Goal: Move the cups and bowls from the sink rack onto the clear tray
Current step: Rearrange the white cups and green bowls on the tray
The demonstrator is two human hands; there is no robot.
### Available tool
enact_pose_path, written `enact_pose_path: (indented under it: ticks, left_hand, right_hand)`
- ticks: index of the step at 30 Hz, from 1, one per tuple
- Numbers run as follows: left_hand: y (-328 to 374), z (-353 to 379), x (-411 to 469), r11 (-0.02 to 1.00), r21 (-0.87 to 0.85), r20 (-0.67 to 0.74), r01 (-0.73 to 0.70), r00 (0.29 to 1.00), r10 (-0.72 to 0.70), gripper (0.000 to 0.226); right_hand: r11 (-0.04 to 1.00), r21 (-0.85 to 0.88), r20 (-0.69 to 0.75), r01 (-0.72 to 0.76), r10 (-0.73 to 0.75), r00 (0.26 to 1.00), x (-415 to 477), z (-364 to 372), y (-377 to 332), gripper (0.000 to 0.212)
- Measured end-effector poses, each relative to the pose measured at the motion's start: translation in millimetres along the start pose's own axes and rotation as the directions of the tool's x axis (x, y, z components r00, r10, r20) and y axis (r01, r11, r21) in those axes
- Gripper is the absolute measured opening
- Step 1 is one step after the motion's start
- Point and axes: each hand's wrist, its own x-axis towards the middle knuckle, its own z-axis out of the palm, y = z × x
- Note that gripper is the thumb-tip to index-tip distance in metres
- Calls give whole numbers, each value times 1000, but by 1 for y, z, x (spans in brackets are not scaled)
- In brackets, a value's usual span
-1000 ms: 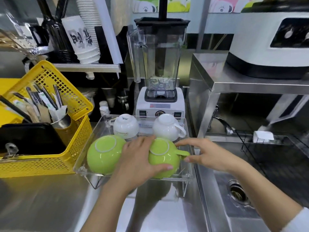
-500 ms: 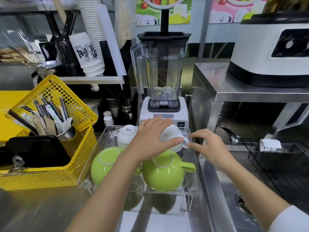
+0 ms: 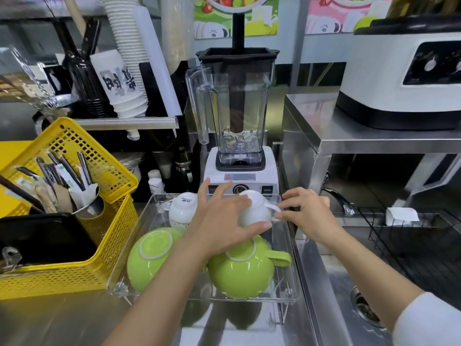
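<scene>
Steel counter (image 3: 62, 318): four pieces sit inverted on the clear tray (image 3: 289, 245); my left hand (image 3: 219, 226) cups the white cup (image 3: 254, 208), right hand (image 3: 306, 213) pinching its handle; sink rack (image 3: 411, 245) looks bare.

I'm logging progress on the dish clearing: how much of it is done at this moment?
Four pieces sit upside down in the clear tray: a green bowl, a green cup, a white cup with lettering and a second white cup. That last one is in hand: the left hand covers it while the right hand pinches its handle. The black sink rack shows no cups or bowls, so little seems left.
</scene>
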Motion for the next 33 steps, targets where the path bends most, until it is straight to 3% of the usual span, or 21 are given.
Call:
enact_pose_path:
  ticks: [14, 17, 21, 26, 29, 33]
  left_hand:
    - [5, 4, -8, 1000, 16, -28, 15, 1000, -15, 80]
    - [2, 4, -12, 998, -66, -20, 26, 999, -27, 77]
    - [-12, -3, -19, 964, -255, -169, 79, 978, -125, 73]
    - [-55, -19, -29, 914, -213, -313, 344, 862, -398, 50]
    - [-74, -25, -33, 847, -173, -233, 502, 815, -530, 46]
    - [-73, -24, -33, 772, -51, -52, 634, 770, -636, 68]
  right_hand:
    - [996, -91, -4, 0, -1, 1000, 12, 1, -1, 22]
    - [997, -80, -8, 0, 0, 1000, 10, 1, -1, 30]
    - [998, 50, -59, 47, -44, 997, 7, -10, -15, 37]
    - [976, 130, -61, 177, -170, 984, 10, -11, -46, 19]
    - [967, 121, 38, 224, -230, 972, 14, 1, -66, 19]
    - [930, 77, 198, 359, -367, 909, 21, 21, -90, 20]
